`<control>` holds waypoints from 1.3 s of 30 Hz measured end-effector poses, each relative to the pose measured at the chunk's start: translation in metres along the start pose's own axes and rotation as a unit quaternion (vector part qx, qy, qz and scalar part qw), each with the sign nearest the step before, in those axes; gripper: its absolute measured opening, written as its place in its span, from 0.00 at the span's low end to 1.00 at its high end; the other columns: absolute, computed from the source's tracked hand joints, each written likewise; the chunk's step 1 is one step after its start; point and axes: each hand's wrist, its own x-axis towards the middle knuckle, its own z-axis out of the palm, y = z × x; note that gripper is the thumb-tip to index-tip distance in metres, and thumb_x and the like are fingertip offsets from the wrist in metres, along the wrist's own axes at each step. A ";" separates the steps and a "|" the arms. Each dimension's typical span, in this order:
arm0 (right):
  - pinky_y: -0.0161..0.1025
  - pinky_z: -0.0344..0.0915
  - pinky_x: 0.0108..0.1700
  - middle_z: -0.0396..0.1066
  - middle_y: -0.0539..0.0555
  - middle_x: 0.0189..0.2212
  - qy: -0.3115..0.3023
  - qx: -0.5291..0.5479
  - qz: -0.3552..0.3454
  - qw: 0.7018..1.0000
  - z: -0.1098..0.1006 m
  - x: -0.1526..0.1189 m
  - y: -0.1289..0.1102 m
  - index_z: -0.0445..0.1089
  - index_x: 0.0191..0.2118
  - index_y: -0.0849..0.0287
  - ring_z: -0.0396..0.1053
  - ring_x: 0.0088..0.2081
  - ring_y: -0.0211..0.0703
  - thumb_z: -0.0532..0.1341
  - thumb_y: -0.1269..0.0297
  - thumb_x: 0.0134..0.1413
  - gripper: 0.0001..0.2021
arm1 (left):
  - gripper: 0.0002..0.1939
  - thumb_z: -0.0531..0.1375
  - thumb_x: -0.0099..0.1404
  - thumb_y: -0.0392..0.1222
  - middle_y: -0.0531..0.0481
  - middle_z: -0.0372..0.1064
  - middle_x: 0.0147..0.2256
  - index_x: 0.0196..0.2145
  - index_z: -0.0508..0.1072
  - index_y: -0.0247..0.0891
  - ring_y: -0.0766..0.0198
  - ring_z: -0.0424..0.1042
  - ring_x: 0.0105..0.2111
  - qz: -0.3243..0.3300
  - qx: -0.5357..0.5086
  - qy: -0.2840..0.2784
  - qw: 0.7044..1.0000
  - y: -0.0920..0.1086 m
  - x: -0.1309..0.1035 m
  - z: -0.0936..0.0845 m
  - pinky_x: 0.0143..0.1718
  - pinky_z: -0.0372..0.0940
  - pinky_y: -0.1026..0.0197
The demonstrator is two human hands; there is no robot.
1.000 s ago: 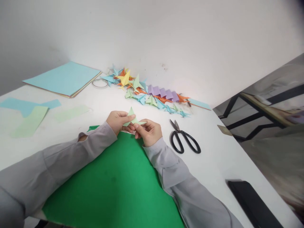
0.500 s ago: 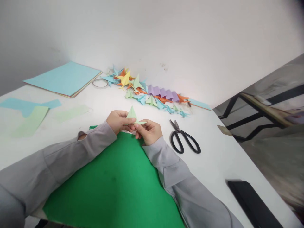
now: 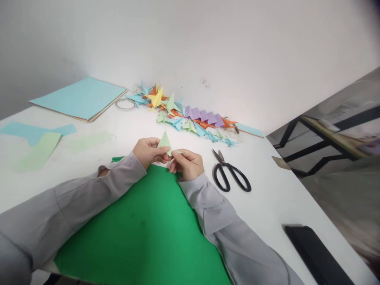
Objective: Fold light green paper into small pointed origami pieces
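Observation:
A small folded piece of pale green paper [image 3: 164, 143] is held up between my two hands, one pointed end upward. My left hand [image 3: 150, 152] pinches its lower left part between thumb and fingers. At its lower right, my right hand [image 3: 189, 162] grips a narrow part of the same paper, with a thin tip showing above the fingers. Both hands are over the far edge of a green sheet [image 3: 142, 229]. The ends of some fingers are hidden behind the paper.
Black-handled scissors [image 3: 230, 172] lie right of my right hand. A black flat object [image 3: 317, 253] is at the lower right. Folded colourful paper pieces [image 3: 202, 116] line the wall. Stacked sheets [image 3: 83, 97], a ring [image 3: 125, 104] and green strips [image 3: 41, 152] are at left.
My right fingers have shifted slightly up and to the right on the folded paper, and less of its narrow tip shows. My left hand keeps its grip.

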 end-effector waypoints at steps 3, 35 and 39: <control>0.30 0.54 0.15 0.64 0.47 0.08 -0.002 0.011 0.010 1.000 -0.001 0.000 -0.001 0.70 0.21 0.61 0.59 0.11 0.32 0.62 0.58 0.41 0.10 | 0.10 0.67 0.41 0.32 0.50 0.67 0.14 0.20 0.70 0.27 0.69 0.67 0.15 0.009 -0.001 0.000 1.000 -0.001 0.000 0.000 0.17 0.65 0.68; 0.30 0.54 0.15 0.64 0.46 0.09 0.002 -0.020 -0.030 0.999 0.004 -0.001 0.000 0.69 0.20 0.61 0.60 0.12 0.32 0.66 0.58 0.36 0.11 | 0.15 0.69 0.39 0.40 0.53 0.63 0.12 0.18 0.67 0.30 0.71 0.63 0.13 0.044 0.049 -0.005 0.998 -0.005 0.000 -0.001 0.15 0.59 0.69; 0.30 0.54 0.15 0.65 0.47 0.11 0.004 0.001 -0.005 1.000 0.004 -0.002 -0.001 0.68 0.19 0.61 0.61 0.12 0.32 0.65 0.58 0.38 0.11 | 0.13 0.66 0.46 0.41 0.50 0.65 0.14 0.18 0.67 0.29 0.70 0.65 0.15 0.005 0.038 0.003 0.999 -0.001 -0.001 0.001 0.17 0.62 0.67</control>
